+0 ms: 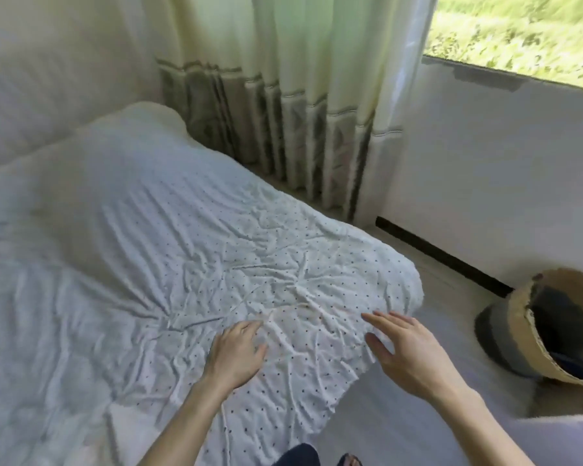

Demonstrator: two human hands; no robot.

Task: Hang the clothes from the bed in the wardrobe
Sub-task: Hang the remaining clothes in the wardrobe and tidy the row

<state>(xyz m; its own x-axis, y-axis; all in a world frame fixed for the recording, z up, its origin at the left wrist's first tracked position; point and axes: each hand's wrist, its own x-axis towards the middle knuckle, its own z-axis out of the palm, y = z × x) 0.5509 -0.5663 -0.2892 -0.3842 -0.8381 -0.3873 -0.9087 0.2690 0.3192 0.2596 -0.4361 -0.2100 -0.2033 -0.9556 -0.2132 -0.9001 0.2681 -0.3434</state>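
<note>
Bed (182,250) beneath both hands; left hand (237,356) relaxed on it, right hand (408,354) spread over edge

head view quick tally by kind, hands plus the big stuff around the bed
hands: 2 (left hand, right hand)
bed: 1
curtain: 1
window: 1
basket: 1
total: 6
</note>
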